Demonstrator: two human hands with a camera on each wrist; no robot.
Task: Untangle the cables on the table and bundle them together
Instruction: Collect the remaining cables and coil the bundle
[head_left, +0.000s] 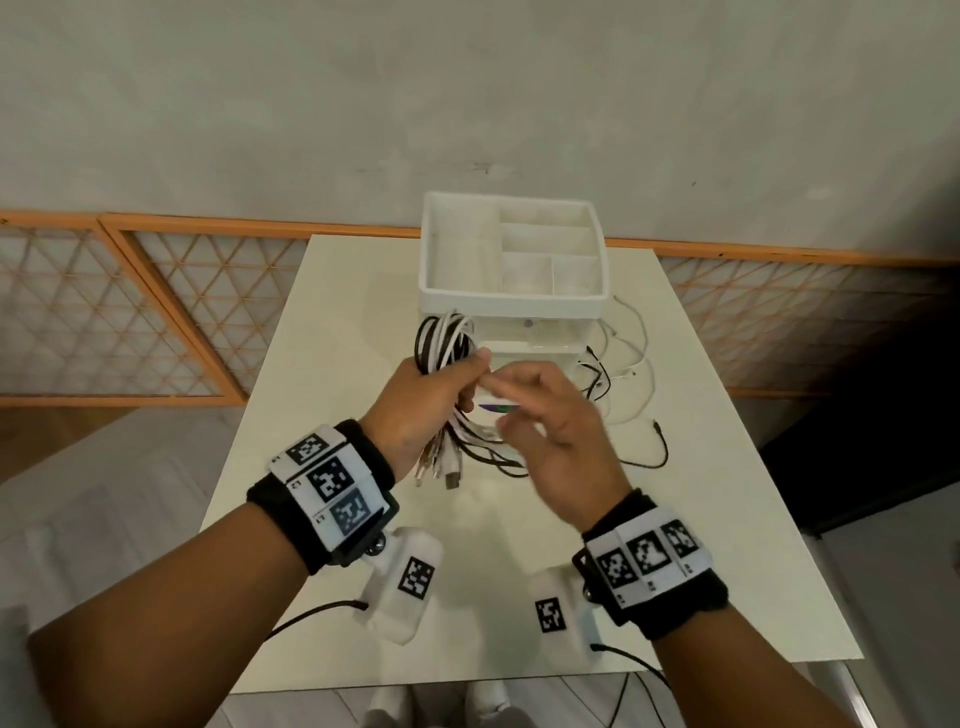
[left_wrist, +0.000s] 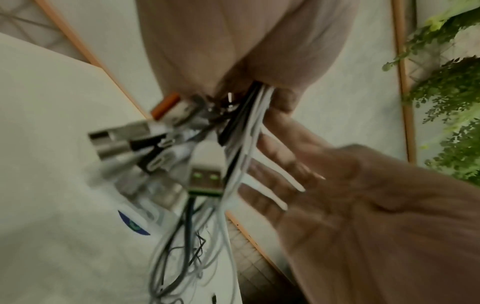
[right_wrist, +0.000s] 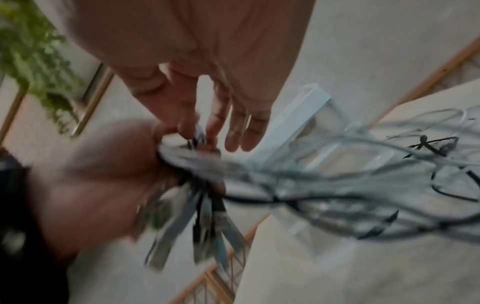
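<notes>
Black wristbands (head_left: 317, 512) carry white checker-marked tags (head_left: 647, 558).

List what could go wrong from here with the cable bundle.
1. The left hand alone grips the cable bundle; the right hand is open beside it, so loops may spring loose.
2. Loose cables trail on the table beside the white organizer and may snag it.
3. Dangling USB plugs could re-tangle.

A plain indoor room, likely a home or studio. A small white table (head_left: 363, 291) stands against a bare grey wall (head_left: 467, 104) (orange lattice panels (head_left: 104, 301) along its base), with leafy greenery (left_wrist: 446, 92) nearby.
</notes>
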